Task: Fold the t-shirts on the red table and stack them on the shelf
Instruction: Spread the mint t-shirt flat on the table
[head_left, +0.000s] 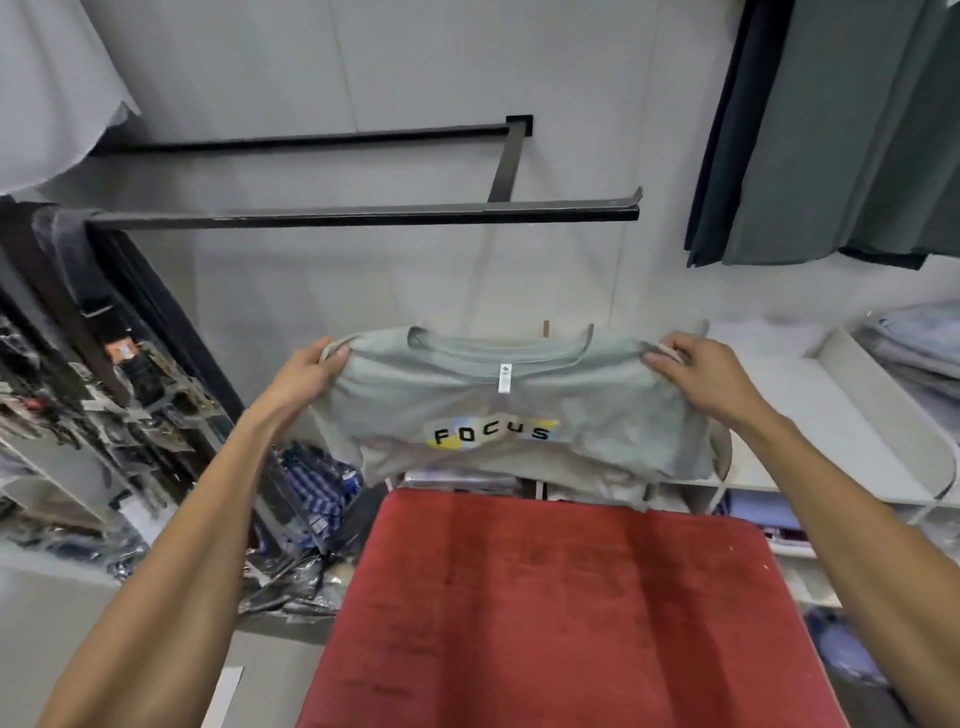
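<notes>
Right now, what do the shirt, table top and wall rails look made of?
Shirt: soft grey knit, likely cotton; it sags and creases between the hands.
Table top: red matte, napped fabric cover, probably felt or velvet.
Rails: black matte metal, judging by the thin straight bars.

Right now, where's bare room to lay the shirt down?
The red table top shows bare below the grey t-shirt, which the left hand and right hand hold up. The white shelf top at right is bare too. Crowded: the packaged clothes left of the table.
</notes>
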